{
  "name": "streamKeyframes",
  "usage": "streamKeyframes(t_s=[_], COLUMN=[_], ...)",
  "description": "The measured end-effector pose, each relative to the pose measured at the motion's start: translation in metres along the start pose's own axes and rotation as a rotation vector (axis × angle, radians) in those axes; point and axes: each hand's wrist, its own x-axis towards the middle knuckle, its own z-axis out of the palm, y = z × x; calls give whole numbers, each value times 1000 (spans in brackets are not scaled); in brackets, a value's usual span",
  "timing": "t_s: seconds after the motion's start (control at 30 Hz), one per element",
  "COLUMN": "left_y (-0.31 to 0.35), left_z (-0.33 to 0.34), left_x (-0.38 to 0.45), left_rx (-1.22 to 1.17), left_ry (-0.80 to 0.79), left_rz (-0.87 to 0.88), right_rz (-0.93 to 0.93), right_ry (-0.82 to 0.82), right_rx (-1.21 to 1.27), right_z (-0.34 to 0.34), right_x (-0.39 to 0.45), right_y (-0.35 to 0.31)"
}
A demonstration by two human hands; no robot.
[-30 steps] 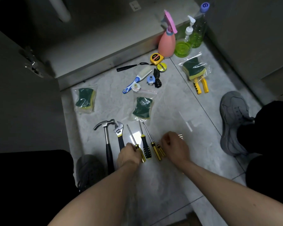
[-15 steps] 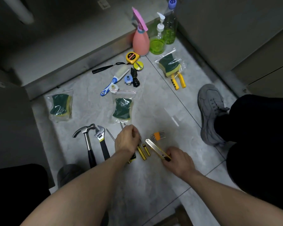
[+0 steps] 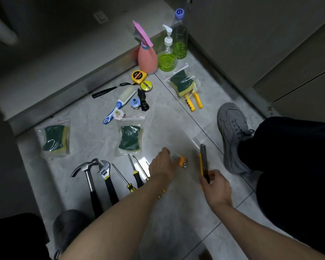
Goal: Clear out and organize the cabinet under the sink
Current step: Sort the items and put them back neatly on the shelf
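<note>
From the head view, the left hand [image 3: 162,164] reaches forward low over the floor [image 3: 169,212], knuckles up, fingers bent down at the hex key set [image 3: 180,160]; whether it grips it I cannot tell. The right hand [image 3: 215,186] pinches the utility knife [image 3: 204,160], which points away from it. Left of the left hand lie screwdrivers [image 3: 133,171], a wrench [image 3: 106,175] and a hammer [image 3: 88,177]. Beyond both hands, three clear bags each hold a sponge [image 3: 129,136], and two bottles hold green liquid [image 3: 166,61]
</note>
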Motion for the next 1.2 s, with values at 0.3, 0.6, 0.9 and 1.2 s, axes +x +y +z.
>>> streamKeyframes(t_s=[0.3, 0.6, 0.9, 1.2], left_y=[-6, -33, -41, -71], left_z=[-5, -27, -91, -120], left_x=[1, -2, 25, 51], left_rx=[103, 169, 14, 131], left_ry=[-15, 5, 532, 258], left_rz=[94, 124, 6, -126], right_rz=[-67, -184, -206, -545], right_ry=[-104, -251, -111, -139], right_rx=[-25, -120, -112, -11], right_z=[5, 25, 7, 37], right_x=[23, 21, 34, 126], right_y=[-20, -53, -87, -213])
